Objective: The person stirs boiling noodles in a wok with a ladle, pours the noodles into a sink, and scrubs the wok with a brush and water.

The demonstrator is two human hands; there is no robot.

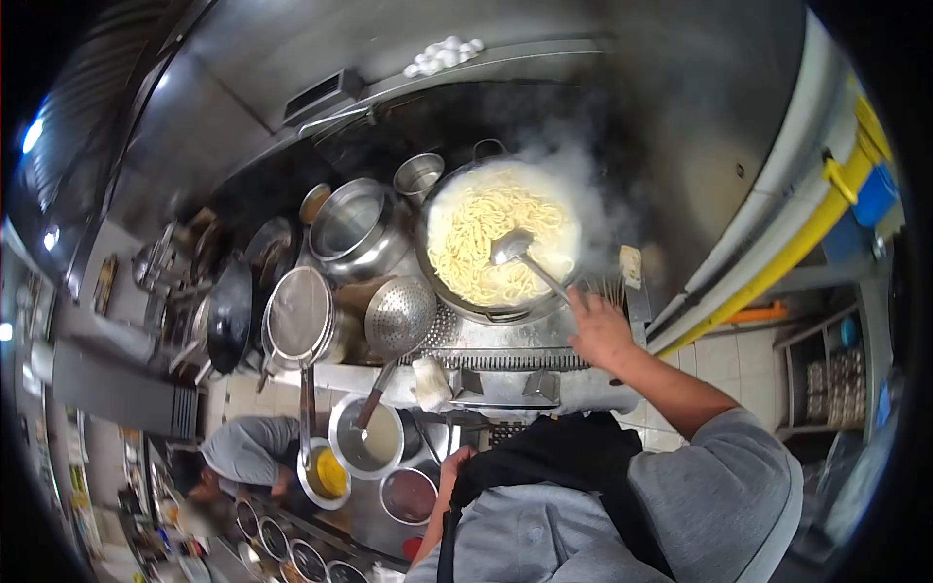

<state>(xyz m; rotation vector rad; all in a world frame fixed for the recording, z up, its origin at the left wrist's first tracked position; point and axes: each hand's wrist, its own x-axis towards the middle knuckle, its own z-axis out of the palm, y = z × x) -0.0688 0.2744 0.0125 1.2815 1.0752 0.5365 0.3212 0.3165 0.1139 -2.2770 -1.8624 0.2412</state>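
Note:
A large wok (486, 313) on the stove holds noodles (476, 228) in pale, steaming liquid. My right hand (600, 328) is closed round the handle of a metal ladle (512, 247), whose bowl rests among the noodles right of the middle. Down beside my apron (554, 457), at the counter's edge, is my left hand (457, 468), partly hidden; its fingers cannot be made out clearly. Near it are a bowl of reddish contents (408, 496) and a pot of whitish liquid (374, 442).
Left of the wok stand a steel pot (348, 222), a mesh strainer (299, 313) and a perforated skimmer (399, 316). A bowl of yellow contents (328, 473) is lower left. Another person (251, 452) bends over a counter there. Yellow pipes (777, 277) run at right.

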